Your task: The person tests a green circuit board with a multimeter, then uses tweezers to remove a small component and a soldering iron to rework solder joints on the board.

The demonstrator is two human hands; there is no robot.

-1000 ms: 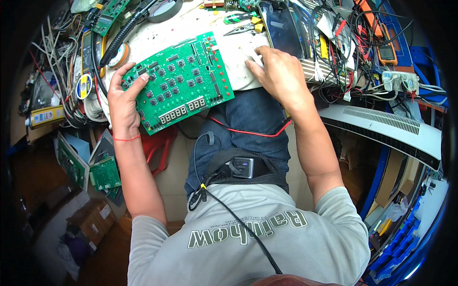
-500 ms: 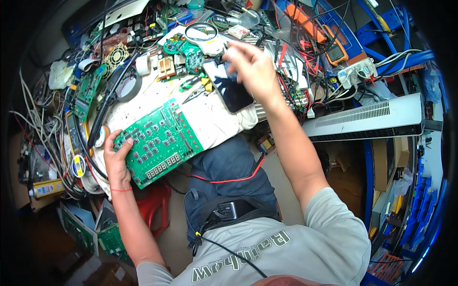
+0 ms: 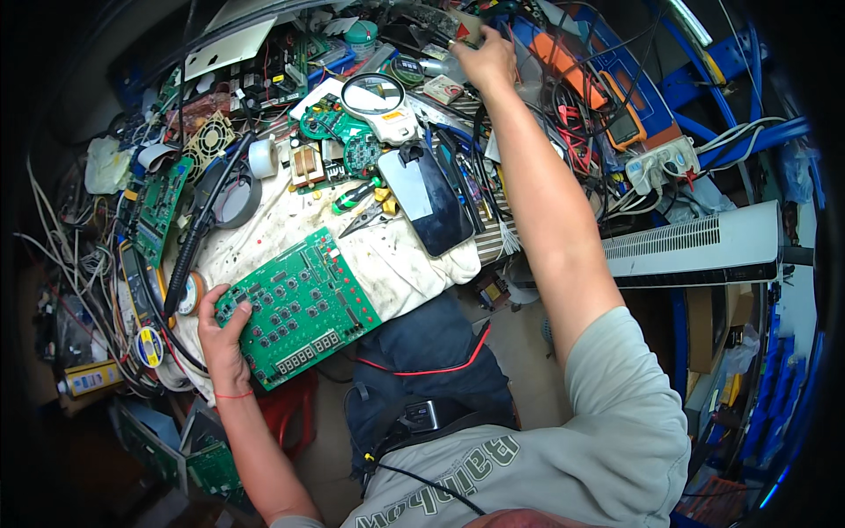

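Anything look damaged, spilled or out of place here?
Mildly: the pale cloth beneath the green circuit board is creased and dark-stained, and a red wire crosses the person's jeans, where it might snag. The board, in the left hand, shows no plain damage.

Your cloth-draped worktop (image 3: pixel 400 277), white and stained, bears 1 pair of pliers (image 3: pixel 367 216), 1 dark-screened phone (image 3: pixel 431 207), 1 grey roll (image 3: pixel 255 192) and 1 smaller white roll (image 3: pixel 266 160).
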